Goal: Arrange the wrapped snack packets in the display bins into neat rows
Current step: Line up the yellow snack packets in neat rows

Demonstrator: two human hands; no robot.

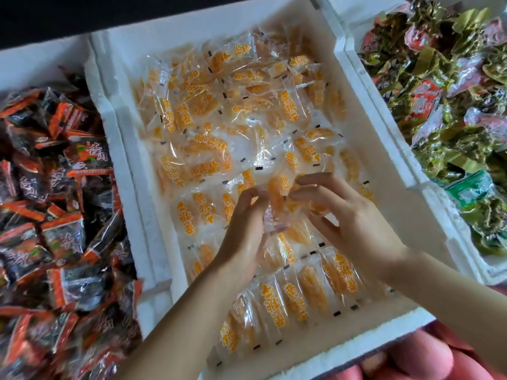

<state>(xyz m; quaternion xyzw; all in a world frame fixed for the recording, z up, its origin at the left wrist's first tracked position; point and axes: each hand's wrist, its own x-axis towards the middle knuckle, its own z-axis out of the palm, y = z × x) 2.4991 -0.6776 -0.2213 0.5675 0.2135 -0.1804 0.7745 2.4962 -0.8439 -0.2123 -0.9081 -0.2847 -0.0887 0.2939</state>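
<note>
Three white foam bins sit side by side. The left bin (41,64) is piled with dark packets (63,187) that have orange-red edges, all in a loose heap with no order to them.

The middle bin (129,160) holds the clear orange packets (233,105) with yellow-orange pieces inside and orange lettering. Toward its far edge they're a jumble, lying flat and overlapping at all angles. Along its near edge there's a tidy row (288,305) of them standing on edge, leaning against one another, with a second, rougher line just behind it.

Both hands are over the middle of this bin, just past those rows. The left hand (244,229) comes up from the near edge with its fingers (255,196) curled, pinching the clear wrapper of the held packet (278,187). The right hand (354,215) reaches in from the right edge, fingers bent, the tips gripping the other side of the same packet. So it's held between both hands, lifted a bit above the packets lying below.

The right bin (455,237) is heaped with crinkly green packets (452,133) with some red-labelled ones mixed in, messy too.

Below the near right corner of the middle bin are some pink rounded things (425,357); I can't tell what they are.
</note>
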